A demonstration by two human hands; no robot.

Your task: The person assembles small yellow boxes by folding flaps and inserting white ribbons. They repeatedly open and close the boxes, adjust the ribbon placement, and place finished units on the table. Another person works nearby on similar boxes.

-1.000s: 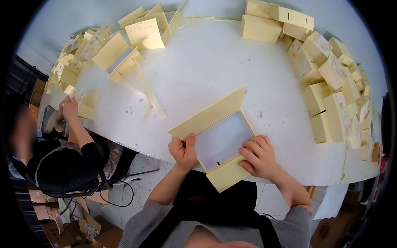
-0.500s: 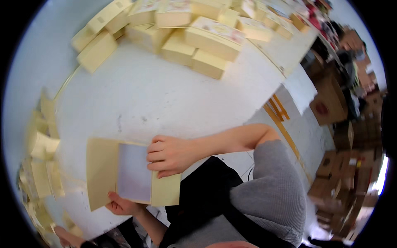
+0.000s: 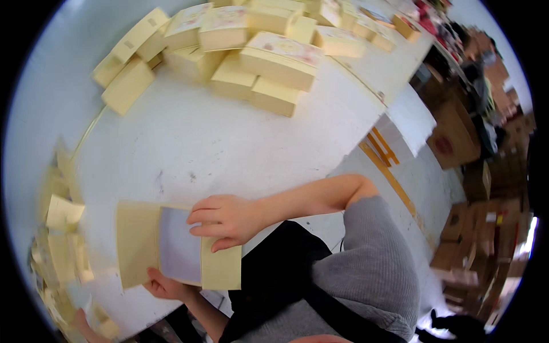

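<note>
A pale yellow folding box (image 3: 223, 271) lies opened out in front of me, with a broad panel on each side of its whitish-lavender inside. My left hand (image 3: 167, 284) grips its near edge, the thumb lying over the left panel. Across the far right part of the box rests my right hand (image 3: 226, 222). Its fingers are stretched out to the left over the rim of the inside, with a gap between them and the lowest digit. Part of the rim is hidden under this hand.
Stacked pale yellow boxes (image 3: 280, 63), some with floral lids, stand at the far side of the white table (image 3: 171, 143). More yellow box pieces (image 3: 63, 251) lie at the left, near another person's hand (image 3: 86, 328). Brown cartons (image 3: 469, 234) are piled at the right.
The whole view has shifted slightly. My right hand has slid a little left over the box and its fingers have straightened. The left hand keeps its hold.
</note>
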